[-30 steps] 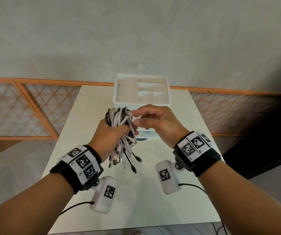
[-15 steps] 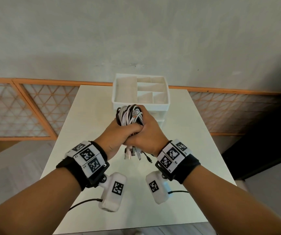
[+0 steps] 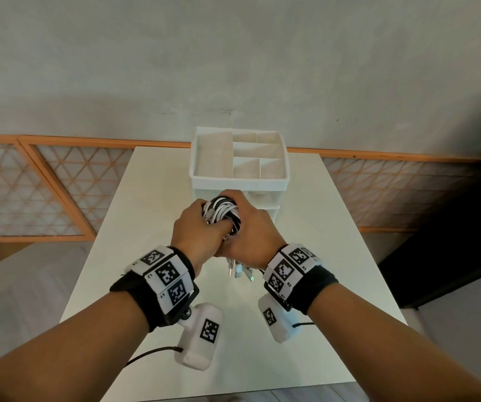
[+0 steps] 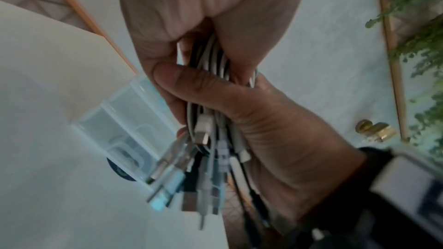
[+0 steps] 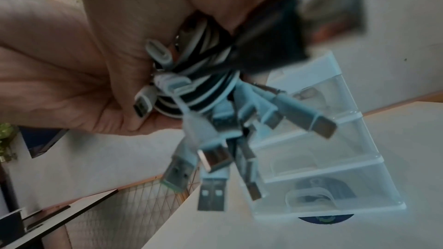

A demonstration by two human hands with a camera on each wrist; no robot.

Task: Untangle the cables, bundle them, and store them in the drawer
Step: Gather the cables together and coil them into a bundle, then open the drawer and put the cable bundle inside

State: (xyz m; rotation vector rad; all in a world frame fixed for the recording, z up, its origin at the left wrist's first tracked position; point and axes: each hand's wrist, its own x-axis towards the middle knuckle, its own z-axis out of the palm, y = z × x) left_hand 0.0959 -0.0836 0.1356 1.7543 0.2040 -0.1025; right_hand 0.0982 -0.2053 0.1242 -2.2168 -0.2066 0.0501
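A bundle of white and black cables [image 3: 221, 212] is clasped between both hands above the white table [image 3: 146, 216]. My left hand [image 3: 197, 230] grips it from the left and my right hand [image 3: 249, 230] wraps it from the right. Several USB plugs [image 3: 240, 271] hang out below the hands. The left wrist view shows the cables [image 4: 215, 75] squeezed in the fists and the plugs [image 4: 191, 177] dangling. The right wrist view shows the looped cables [image 5: 203, 86] and plugs [image 5: 213, 158] in front of the clear drawer unit [image 5: 335, 168]. All three drawers look closed.
The white drawer unit [image 3: 268, 204] stands at the table's far middle, just behind the hands, with a divided organiser tray [image 3: 195, 163] on top. A dark round disc [image 5: 326, 218] lies under the unit. Orange lattice railing [image 3: 45, 184] runs behind the table.
My right hand closed onto the bundle beside the left hand. Both hands then carried the bundle forward, toward the drawer unit, with the loose plugs drawn up closer under the hands.
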